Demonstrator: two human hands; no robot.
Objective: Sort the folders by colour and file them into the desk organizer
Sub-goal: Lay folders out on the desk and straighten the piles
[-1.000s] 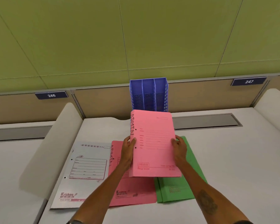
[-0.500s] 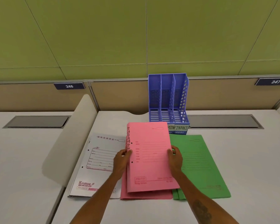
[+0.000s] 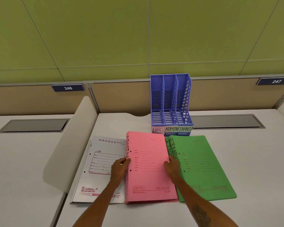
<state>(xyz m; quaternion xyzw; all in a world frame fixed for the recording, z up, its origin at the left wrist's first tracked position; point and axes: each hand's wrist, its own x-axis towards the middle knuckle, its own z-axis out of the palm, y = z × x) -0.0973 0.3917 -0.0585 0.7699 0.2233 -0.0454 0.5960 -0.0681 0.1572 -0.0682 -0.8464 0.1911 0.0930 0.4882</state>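
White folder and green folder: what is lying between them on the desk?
In the head view, the pink folders lie between the white folder and the green folder, with the left hand and right hand at their side edges.

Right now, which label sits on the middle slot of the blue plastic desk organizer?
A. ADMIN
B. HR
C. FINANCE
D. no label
A. The white paper labels along the front of the blue plastic desk organizer read HR, ADMIN, FINANCE from left to right, so ADMIN marks the middle slot, matching the word written on the spine of the pink card folder that both hands hold.
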